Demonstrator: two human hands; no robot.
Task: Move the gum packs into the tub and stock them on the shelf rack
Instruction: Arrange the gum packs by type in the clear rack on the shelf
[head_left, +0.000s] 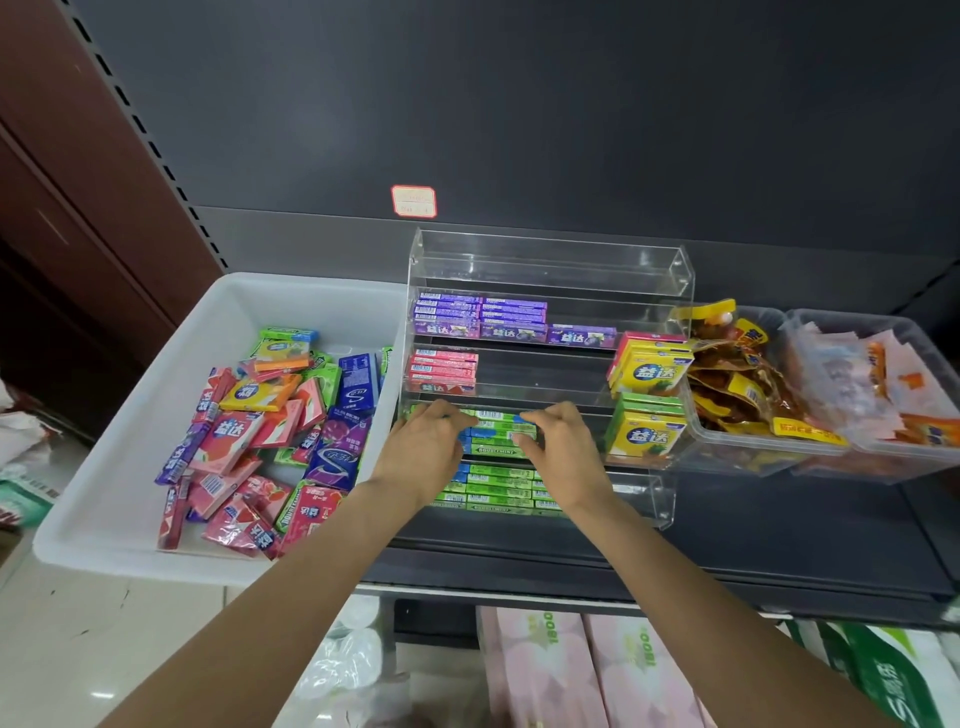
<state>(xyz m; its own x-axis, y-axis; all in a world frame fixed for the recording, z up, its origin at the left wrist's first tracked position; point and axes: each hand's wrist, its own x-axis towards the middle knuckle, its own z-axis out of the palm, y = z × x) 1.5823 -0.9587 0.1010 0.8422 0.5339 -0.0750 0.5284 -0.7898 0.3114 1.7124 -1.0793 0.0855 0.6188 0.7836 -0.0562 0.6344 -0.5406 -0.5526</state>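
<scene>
Shelving of dark metal (779, 530) carried my big white plastic tub (104, 467), heaped with loose mixed gum packs (270, 431), and just right of it the clear acrylic tiered rack (550, 270) with purple, pink and green rows. My left hand (421, 447) and right hand (561, 447) reached into its third tier. Curled fingers of both pinched the ends of a small stack of green gum sticks (501, 434).

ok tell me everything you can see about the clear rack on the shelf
The clear acrylic rack stands upright on the dark shelf, beside the white tub. Its stepped tiers hold purple gum packs, pink packs and green packs; the top tier looks empty. Both hands, left and right, handle green packs on a lower tier.
</scene>
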